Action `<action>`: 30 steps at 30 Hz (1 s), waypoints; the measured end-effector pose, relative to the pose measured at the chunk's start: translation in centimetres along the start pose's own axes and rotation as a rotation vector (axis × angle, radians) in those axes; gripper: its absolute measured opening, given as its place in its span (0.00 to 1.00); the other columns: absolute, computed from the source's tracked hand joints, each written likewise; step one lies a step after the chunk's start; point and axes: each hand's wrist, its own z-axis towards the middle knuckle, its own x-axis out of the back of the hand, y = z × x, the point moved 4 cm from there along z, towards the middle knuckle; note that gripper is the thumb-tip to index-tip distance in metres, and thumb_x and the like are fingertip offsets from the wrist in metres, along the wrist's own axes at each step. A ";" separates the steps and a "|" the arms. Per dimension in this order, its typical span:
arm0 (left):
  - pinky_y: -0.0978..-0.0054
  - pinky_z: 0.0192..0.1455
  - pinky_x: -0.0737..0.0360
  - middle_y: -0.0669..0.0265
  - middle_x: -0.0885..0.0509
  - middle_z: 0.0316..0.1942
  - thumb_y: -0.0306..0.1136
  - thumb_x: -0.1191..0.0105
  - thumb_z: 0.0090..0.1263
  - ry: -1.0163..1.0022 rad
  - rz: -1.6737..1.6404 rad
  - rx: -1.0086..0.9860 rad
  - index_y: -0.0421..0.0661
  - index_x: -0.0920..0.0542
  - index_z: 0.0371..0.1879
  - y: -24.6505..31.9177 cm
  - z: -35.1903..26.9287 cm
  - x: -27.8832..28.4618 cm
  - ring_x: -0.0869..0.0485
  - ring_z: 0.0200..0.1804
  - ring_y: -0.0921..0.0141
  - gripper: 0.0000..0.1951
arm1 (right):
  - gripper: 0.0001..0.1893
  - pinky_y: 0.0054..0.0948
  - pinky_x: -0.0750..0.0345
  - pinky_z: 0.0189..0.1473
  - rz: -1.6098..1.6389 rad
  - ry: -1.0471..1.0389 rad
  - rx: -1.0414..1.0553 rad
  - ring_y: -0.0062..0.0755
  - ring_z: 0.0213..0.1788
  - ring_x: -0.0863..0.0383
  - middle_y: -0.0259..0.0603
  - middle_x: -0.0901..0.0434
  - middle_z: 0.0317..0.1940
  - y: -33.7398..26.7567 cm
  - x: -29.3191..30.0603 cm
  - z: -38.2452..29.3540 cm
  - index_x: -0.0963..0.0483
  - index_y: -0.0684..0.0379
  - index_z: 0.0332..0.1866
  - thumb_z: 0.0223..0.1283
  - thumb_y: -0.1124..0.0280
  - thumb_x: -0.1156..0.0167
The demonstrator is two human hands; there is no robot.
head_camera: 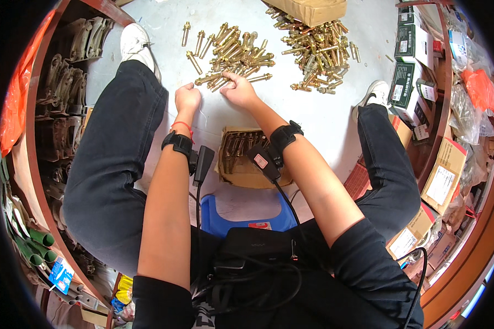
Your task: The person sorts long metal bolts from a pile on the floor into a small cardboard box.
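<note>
Brass-coloured expansion anchor bolts with nuts lie in a loose pile (241, 51) on the pale floor. At the pile's near edge, my right hand (239, 91) has its thumb and index finger around the end of an anchor bolt (219, 85). My left hand (188, 98) is curled at the left end of another anchor bolt (203, 80); its fingertips are partly hidden, so a grip cannot be made out. Nearer to me stands an open cardboard box (251, 181) with anchor bolts (236, 146) lined up inside, partly covered by my right wrist device.
A second, larger bolt heap (315, 53) lies to the right below a tipped cardboard box (313, 10). Shelving with metal parts (61, 86) flanks my left leg. Boxed goods (407, 86) line the right side. A blue plastic stool (247, 224) is under me. Cables (198, 205) hang from both wrists.
</note>
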 end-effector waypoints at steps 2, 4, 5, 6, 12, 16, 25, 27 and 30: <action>0.77 0.43 0.34 0.53 0.26 0.33 0.28 0.62 0.45 -0.013 0.002 -0.019 0.42 0.28 0.37 -0.3 0.3 -0.2 0.27 0.39 0.64 0.18 | 0.26 0.13 0.35 0.24 0.047 0.009 0.014 0.13 0.19 0.34 0.28 0.30 0.15 0.1 -0.2 0.0 0.43 0.66 0.49 0.38 0.79 0.48; 0.76 0.42 0.34 0.52 0.26 0.32 0.28 0.62 0.45 -0.021 0.007 -0.043 0.42 0.28 0.37 -0.4 0.6 -0.3 0.26 0.37 0.64 0.17 | 0.26 0.14 0.35 0.25 0.058 -0.003 0.017 0.14 0.20 0.34 0.29 0.29 0.16 0.3 -0.4 0.3 0.43 0.67 0.49 0.38 0.79 0.48; 0.76 0.42 0.34 0.52 0.26 0.31 0.28 0.62 0.45 -0.016 0.000 -0.045 0.42 0.27 0.36 -0.5 0.8 -0.4 0.26 0.36 0.64 0.17 | 0.27 0.14 0.35 0.25 0.070 -0.013 0.021 0.14 0.20 0.33 0.30 0.28 0.17 0.4 -0.5 0.5 0.44 0.67 0.50 0.38 0.79 0.48; 0.76 0.41 0.33 0.52 0.25 0.30 0.28 0.62 0.44 -0.015 -0.008 -0.049 0.42 0.27 0.35 -0.4 0.7 -0.5 0.25 0.35 0.64 0.16 | 0.26 0.14 0.34 0.26 0.097 -0.017 0.027 0.15 0.22 0.31 0.32 0.27 0.20 0.6 -0.6 0.7 0.44 0.68 0.49 0.38 0.79 0.48; 0.75 0.37 0.32 0.54 0.24 0.25 0.32 0.58 0.47 0.005 -0.058 0.036 0.41 0.25 0.29 -1.1 1.0 -0.9 0.25 0.31 0.63 0.13 | 0.22 0.14 0.33 0.25 0.338 0.103 0.059 0.17 0.22 0.31 0.38 0.27 0.23 0.2 -0.8 1.1 0.39 0.69 0.45 0.38 0.79 0.48; 0.74 0.33 0.32 0.58 0.25 0.19 0.36 0.54 0.49 0.293 -0.150 -0.018 0.39 0.27 0.24 -0.7 0.3 -0.1 0.27 0.24 0.65 0.11 | 0.17 0.14 0.33 0.25 0.135 0.229 0.198 0.17 0.21 0.31 0.39 0.27 0.22 -2.5 -0.3 -0.6 0.34 0.70 0.40 0.39 0.79 0.49; 0.86 0.15 0.40 0.71 0.30 0.15 0.32 0.49 0.49 0.121 -0.730 0.064 0.44 0.31 0.19 4.2 -5.3 1.4 0.31 0.18 0.80 0.07 | 0.04 0.13 0.35 0.21 0.308 0.412 0.110 0.15 0.17 0.33 0.35 0.28 0.14 -3.3 3.2 -5.6 0.28 0.67 0.23 0.39 0.79 0.48; 0.87 0.15 0.40 0.70 0.29 0.16 0.30 0.48 0.48 0.026 -0.675 0.010 0.44 0.30 0.20 5.9 -6.9 2.0 0.31 0.19 0.80 0.06 | 0.02 0.14 0.36 0.20 0.326 0.415 0.128 0.16 0.16 0.34 0.34 0.29 0.13 -4.2 4.5 -7.4 0.28 0.66 0.19 0.39 0.80 0.47; 0.87 0.18 0.38 0.68 0.27 0.19 0.29 0.48 0.48 -0.053 -0.674 -0.112 0.42 0.29 0.24 8.6 -9.5 3.4 0.30 0.22 0.79 0.07 | 0.03 0.13 0.33 0.20 0.546 0.253 0.071 0.21 0.19 0.29 0.39 0.28 0.16 -6.1 6.0 -10.7 0.30 0.68 0.23 0.38 0.82 0.46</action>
